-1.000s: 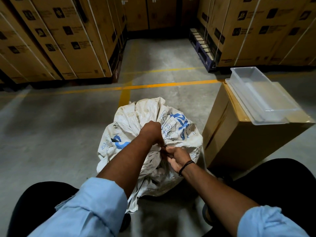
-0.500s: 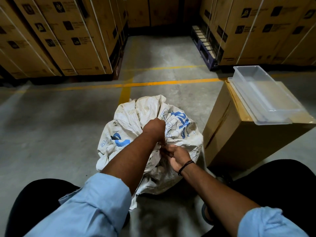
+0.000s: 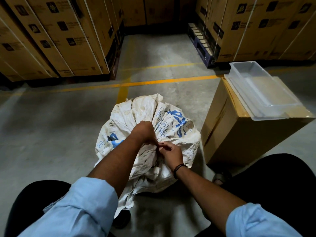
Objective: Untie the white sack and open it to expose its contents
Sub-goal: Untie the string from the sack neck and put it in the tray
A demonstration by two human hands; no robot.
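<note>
Stacked cartons (image 3: 56, 40): at 10 o'clock, strapped brown boxes rising on the far left of the concrete floor (image 3: 51, 127).
Floor line (image 3: 153, 81): a yellow stripe crossing at 12 o'clock, beyond the sack.
White sack (image 3: 172, 122): dead centre between my knees, sitting on the floor, woven, soiled, blue print on its top; its mouth is bunched shut.
My left hand (image 3: 145, 131): fist curled tight around the gathered neck of the sack, knuckles up.
My right hand (image 3: 171, 152): just at 4 o'clock of the left and touching it, fingers pinched at the tie on the neck; what exactly they hold I cannot tell. A dark band circles the wrist.
Cardboard box (image 3: 242, 139): at 3 o'clock, beside the sack.
Clear plastic tray (image 3: 266, 93): resting on that box's top.
</note>
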